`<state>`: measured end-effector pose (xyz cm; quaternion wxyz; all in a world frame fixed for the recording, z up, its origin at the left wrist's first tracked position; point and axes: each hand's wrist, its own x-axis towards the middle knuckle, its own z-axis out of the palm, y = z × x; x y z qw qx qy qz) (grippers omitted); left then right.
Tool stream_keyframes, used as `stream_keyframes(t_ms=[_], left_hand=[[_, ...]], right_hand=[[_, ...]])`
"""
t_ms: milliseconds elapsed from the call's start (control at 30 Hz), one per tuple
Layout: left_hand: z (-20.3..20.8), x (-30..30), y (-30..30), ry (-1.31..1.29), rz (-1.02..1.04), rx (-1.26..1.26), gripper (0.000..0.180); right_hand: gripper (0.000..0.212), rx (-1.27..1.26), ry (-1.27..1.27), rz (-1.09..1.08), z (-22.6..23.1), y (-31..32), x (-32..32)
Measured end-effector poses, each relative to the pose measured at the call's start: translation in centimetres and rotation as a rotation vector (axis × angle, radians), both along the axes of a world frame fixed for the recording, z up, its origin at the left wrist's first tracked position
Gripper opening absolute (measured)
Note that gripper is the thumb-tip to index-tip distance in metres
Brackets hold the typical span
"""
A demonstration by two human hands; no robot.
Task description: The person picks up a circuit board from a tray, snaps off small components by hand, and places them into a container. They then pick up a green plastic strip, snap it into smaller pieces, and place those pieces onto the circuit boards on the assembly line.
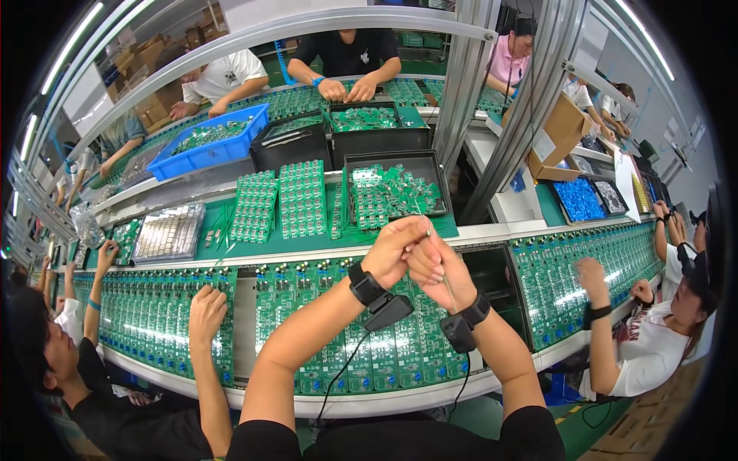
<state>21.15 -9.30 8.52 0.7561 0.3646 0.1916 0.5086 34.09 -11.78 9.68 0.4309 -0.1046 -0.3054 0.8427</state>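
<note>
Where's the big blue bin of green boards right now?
In the head view, the blue bin sits upper left, beyond and left of your left hand, with a black bin close on its right.

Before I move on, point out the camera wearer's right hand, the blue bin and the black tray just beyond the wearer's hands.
Right hand (440, 266): head view, middle of the hand.
Blue bin (217, 150): head view, near side wall.
Black tray (415, 159): head view, far wall.

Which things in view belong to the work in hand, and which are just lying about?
Seemingly in use:
thin pale piece, kind unclear, held between left hand and right hand
green rectangular circuit-board panels beneath them

Seemingly lying about:
blue plastic bin
open brown cardboard box
</note>
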Motion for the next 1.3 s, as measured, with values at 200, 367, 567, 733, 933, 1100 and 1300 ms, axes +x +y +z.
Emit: stream_keyframes(t_ms=[200,367,567,733,933,1100,1300], left_hand=[[0.7,-0.5,0.2,0.325,0.255,0.091,0.025],[-1.2,-0.9,1.2,0.659,0.486,0.414,0.027],[0.0,-0.8,0.2,0.882,0.607,0.566,0.031],[-0.1,-0.2,0.0,0.812,0.575,0.513,0.037],[1.0,0.4,-1.1,0.144,0.151,0.029,0.067],[2.1,0.8,-3.8,-0.077,-0.185,-0.010,0.074],[1.6,1.5,-6.6,-0.028,-0.262,0.054,0.070]], right_hand=[[0.036,0.272,-0.593,-0.393,-1.0,0.8,0.3],[0.031,0.680,-0.882,-0.409,-0.1,2.6,1.0],[0.028,0.702,-0.878,-0.250,0.8,2.5,1.2],[0.026,0.743,-0.959,-0.398,1.1,2.3,-0.1],[0.020,1.337,-1.135,-0.764,0.8,0.0,-1.6],[0.015,1.362,-1.089,-0.737,1.4,-3.2,-1.3],[0.013,1.378,-1.133,-0.615,1.9,-6.1,0.1]])
